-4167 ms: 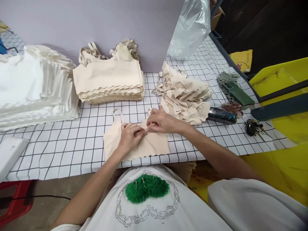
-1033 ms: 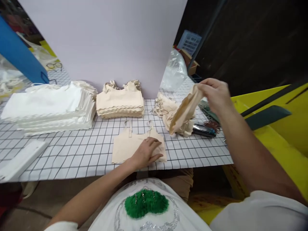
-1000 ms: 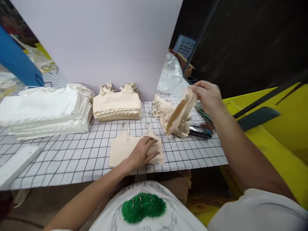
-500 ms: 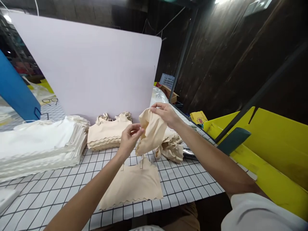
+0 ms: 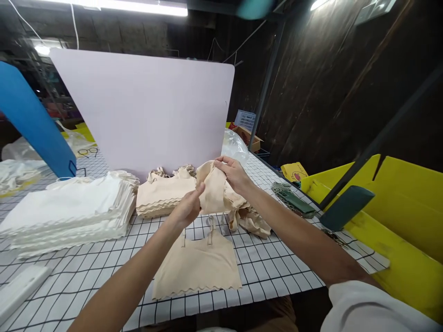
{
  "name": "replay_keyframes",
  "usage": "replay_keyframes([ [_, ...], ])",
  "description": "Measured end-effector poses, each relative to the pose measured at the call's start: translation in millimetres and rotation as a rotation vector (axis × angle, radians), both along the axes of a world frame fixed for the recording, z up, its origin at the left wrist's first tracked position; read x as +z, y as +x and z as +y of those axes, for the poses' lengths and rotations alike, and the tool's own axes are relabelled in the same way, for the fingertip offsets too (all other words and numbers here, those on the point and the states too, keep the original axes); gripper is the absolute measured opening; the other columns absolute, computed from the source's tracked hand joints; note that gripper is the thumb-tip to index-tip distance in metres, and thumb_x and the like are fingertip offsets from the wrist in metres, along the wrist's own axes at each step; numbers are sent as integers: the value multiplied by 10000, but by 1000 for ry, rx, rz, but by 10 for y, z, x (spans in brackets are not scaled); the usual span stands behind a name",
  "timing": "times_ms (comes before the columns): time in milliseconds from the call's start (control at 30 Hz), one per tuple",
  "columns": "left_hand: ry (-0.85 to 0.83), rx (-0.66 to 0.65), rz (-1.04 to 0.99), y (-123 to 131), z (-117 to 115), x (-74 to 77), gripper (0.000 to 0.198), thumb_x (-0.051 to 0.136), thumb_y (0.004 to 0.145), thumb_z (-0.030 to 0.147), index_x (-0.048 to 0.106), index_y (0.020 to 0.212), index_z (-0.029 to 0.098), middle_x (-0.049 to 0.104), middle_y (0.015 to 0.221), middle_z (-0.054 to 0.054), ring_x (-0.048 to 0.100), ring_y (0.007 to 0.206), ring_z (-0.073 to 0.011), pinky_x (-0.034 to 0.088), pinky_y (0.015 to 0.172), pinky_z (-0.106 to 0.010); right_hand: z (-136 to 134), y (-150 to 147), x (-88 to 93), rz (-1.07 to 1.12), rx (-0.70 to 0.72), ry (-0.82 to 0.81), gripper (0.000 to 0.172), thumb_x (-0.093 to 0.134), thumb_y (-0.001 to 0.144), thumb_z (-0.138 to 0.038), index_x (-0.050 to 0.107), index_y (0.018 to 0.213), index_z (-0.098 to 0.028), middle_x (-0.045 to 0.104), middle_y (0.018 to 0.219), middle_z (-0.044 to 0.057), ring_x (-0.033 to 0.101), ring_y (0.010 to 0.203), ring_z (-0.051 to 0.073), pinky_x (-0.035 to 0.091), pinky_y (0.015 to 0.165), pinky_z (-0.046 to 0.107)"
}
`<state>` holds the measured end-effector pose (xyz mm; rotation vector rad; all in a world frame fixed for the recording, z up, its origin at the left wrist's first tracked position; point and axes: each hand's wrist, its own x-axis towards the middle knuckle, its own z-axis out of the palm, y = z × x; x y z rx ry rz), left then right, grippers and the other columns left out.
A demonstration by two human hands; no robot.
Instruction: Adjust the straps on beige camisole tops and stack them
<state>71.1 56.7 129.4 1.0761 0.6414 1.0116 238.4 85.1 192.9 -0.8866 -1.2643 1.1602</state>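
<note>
Both my hands hold one crumpled beige crop top (image 5: 213, 191) in the air above the checked table (image 5: 86, 272). My left hand (image 5: 188, 207) grips its left lower side and my right hand (image 5: 232, 173) pinches its upper edge. Beneath them a second beige top (image 5: 197, 267) lies flat near the table's front edge, straps pointing away from me. A loose heap of beige tops (image 5: 251, 219) sits just right of my hands.
A neat stack of beige tops (image 5: 161, 196) and a larger stack of white ones (image 5: 69, 214) stand against a pale board (image 5: 145, 110). A clear plastic bag (image 5: 235, 145), a green phone (image 5: 294, 200) and a yellow bin (image 5: 398, 216) lie to the right.
My right hand lifted a top off the loose heap and brought it to the middle. My left hand left the flat top and took hold of the lifted one. The view tilted upward.
</note>
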Motion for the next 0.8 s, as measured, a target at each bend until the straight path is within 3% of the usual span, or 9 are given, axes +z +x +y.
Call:
replay_keyframes([
  [67, -58, -6, -61, -1, 28, 0, 483, 867, 670, 543, 717, 884, 137, 739, 785, -98, 696, 772, -225, 543, 722, -324, 0, 25, -46, -20, -7, 23, 448, 825, 639, -529, 593, 836, -199, 580, 636, -58, 500, 540, 86, 406, 495, 217],
  [133, -65, 119, -102, -46, 67, 61, 459, 912, 621, 475, 711, 869, 145, 723, 721, -55, 668, 669, -180, 530, 644, -284, -3, 90, -93, -98, -1, 37, 436, 794, 678, -550, 594, 856, -206, 596, 643, -52, 509, 528, 96, 413, 481, 226],
  [233, 32, 226, -42, -170, 120, 276, 438, 896, 641, 506, 713, 833, 159, 649, 615, 15, 573, 535, -108, 454, 513, -214, -12, 206, -131, -374, 55, 36, 419, 781, 711, -566, 614, 805, -193, 604, 627, -31, 532, 531, 116, 445, 504, 252],
  [333, 163, 61, 150, -256, 131, 557, 403, 867, 693, 507, 747, 846, 154, 661, 678, -1, 568, 562, -102, 422, 494, -194, -25, 218, -93, -490, 141, 91, 424, 739, 783, -592, 677, 823, -174, 680, 806, 29, 630, 774, 153, 511, 695, 265],
  [400, 236, -89, 263, -271, 124, 726, 386, 839, 734, 506, 768, 863, 149, 693, 750, -34, 594, 606, -120, 434, 512, -204, -29, 140, -35, -394, 320, 97, 482, 666, 839, -647, 707, 961, -182, 704, 1026, 65, 634, 972, 176, 516, 808, 272],
  [467, 280, -171, 307, -287, 125, 864, 382, 820, 756, 511, 773, 847, 143, 709, 769, -53, 606, 618, -130, 443, 520, -213, -27, 33, 26, -291, 532, 52, 533, 684, 821, -665, 706, 1032, -176, 700, 1082, 81, 633, 992, 180, 519, 807, 267],
  [533, 279, -184, 313, -347, 142, 973, 380, 824, 749, 509, 767, 822, 141, 701, 726, -49, 598, 586, -125, 438, 502, -211, -15, -48, 76, -243, 642, 6, 522, 793, 751, -598, 710, 1016, -156, 705, 993, 70, 644, 893, 160, 518, 743, 246],
  [700, 207, -33, 278, -689, 224, 1111, 351, 862, 711, 456, 743, 809, 141, 679, 660, -26, 594, 537, -123, 456, 472, -205, 68, 49, 160, -266, 581, -13, 422, 870, 690, -484, 722, 878, -137, 669, 787, 14, 601, 672, 110, 457, 575, 212],
  [800, 164, 138, 168, -845, 269, 1097, 339, 889, 678, 408, 720, 803, 142, 690, 673, -20, 609, 546, -121, 487, 488, -199, 148, 199, 109, -290, 452, 52, 412, 851, 706, -493, 717, 915, -164, 689, 863, 21, 627, 757, 129, 512, 685, 251],
])
